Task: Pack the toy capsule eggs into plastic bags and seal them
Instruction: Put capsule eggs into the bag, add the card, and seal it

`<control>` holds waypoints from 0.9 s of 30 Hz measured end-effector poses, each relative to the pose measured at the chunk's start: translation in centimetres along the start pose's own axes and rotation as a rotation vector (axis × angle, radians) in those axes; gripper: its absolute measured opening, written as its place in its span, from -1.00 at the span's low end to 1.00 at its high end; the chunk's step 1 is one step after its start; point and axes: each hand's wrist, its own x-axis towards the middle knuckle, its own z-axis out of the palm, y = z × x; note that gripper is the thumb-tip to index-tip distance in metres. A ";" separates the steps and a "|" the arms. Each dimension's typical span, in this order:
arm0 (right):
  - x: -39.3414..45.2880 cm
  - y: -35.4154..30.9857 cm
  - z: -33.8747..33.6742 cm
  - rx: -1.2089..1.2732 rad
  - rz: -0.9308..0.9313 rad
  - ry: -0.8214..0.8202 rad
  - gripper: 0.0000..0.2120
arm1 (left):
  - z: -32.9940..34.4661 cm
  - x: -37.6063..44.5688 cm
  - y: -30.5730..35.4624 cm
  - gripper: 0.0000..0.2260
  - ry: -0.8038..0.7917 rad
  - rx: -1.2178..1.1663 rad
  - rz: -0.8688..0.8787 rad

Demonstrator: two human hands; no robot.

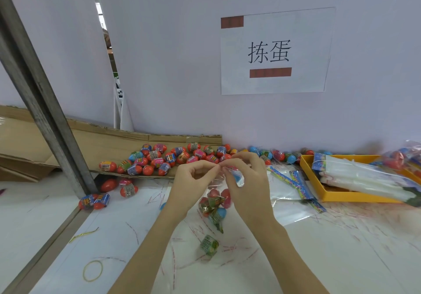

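Observation:
A clear plastic bag (215,202) with several red, pink and blue capsule eggs inside hangs just above the white table, held up by its top. My left hand (193,179) and my right hand (246,175) meet at the bag's mouth, and both pinch its upper edge between thumb and fingertips. A loose green-wrapped egg (209,245) lies on the table below the bag. Many more capsule eggs (159,159) lie in a heap on flattened cardboard behind my hands.
A yellow tray (341,196) at the right holds a stack of empty bags, and loose bags (293,182) lie beside it. A metal post (45,111) slants at the left. Several eggs (107,193) lie by its foot. A rubber band (92,270) lies near the front. A white wall with a paper sign stands behind.

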 end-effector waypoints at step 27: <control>0.0 0.5 -0.2 0.008 0.039 -0.103 -0.96 | -0.3 -0.1 -0.3 -0.89 -0.088 0.464 0.241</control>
